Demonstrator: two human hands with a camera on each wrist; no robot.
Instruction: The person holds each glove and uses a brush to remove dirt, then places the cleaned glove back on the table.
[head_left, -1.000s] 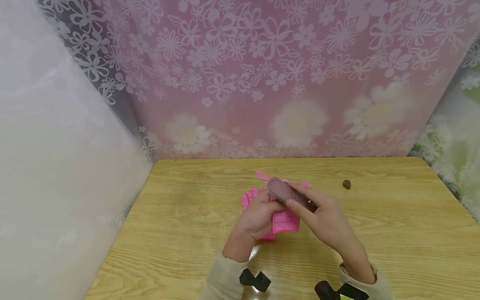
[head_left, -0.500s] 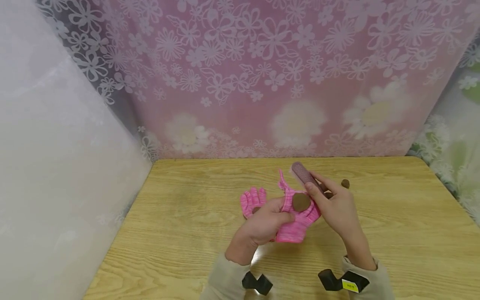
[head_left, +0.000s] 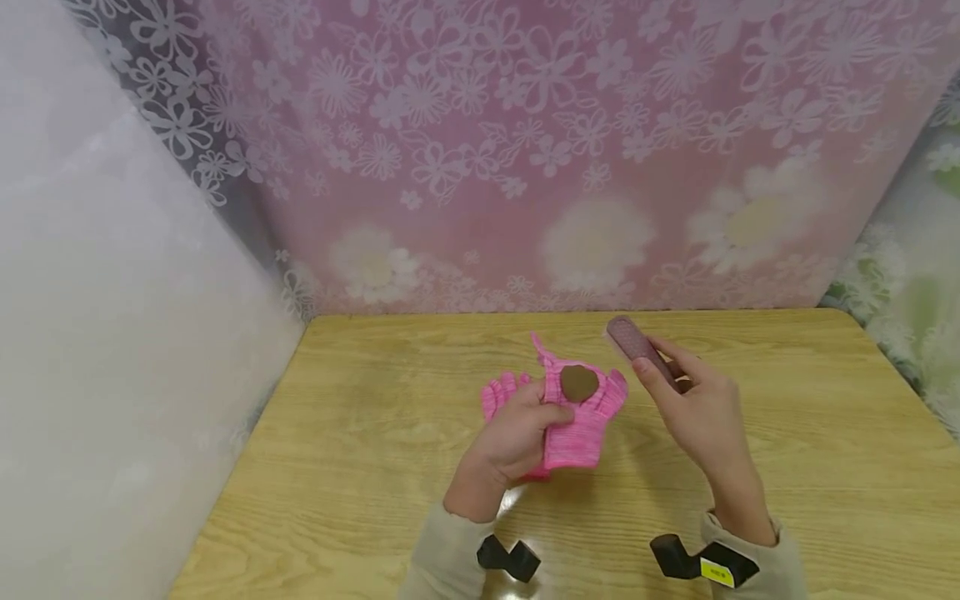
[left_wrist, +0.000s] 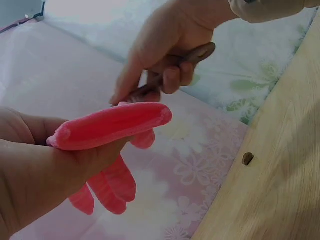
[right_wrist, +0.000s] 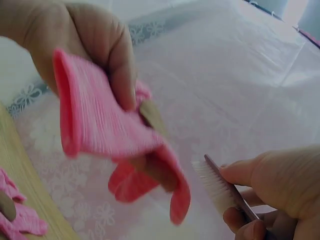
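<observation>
My left hand [head_left: 510, 437] grips a pink knit glove [head_left: 577, 442] by its edge, thumb across the front. On the glove's palm sits a round brown patch [head_left: 580, 383]. In the left wrist view the cuff opening [left_wrist: 112, 125] faces the camera, with glove fingers hanging below. To the right, my right hand [head_left: 705, 412] holds a mauve scrubbing brush [head_left: 637, 346] between thumb and fingers. White bristles [right_wrist: 215, 185] show in the right wrist view, pointing towards the glove and apart from it.
A second pink glove [head_left: 498, 393] lies on the wooden table [head_left: 360, 467], partly behind my left hand; it also has a brown patch [right_wrist: 6, 206]. A small brown lump [left_wrist: 247, 158] rests on the tabletop. Flowered curtains [head_left: 480, 167] stand behind the table.
The brush first lay over the held glove, then moved off it to the right with my right hand. The brown patch came into view. The glove shifted right, then back left.
</observation>
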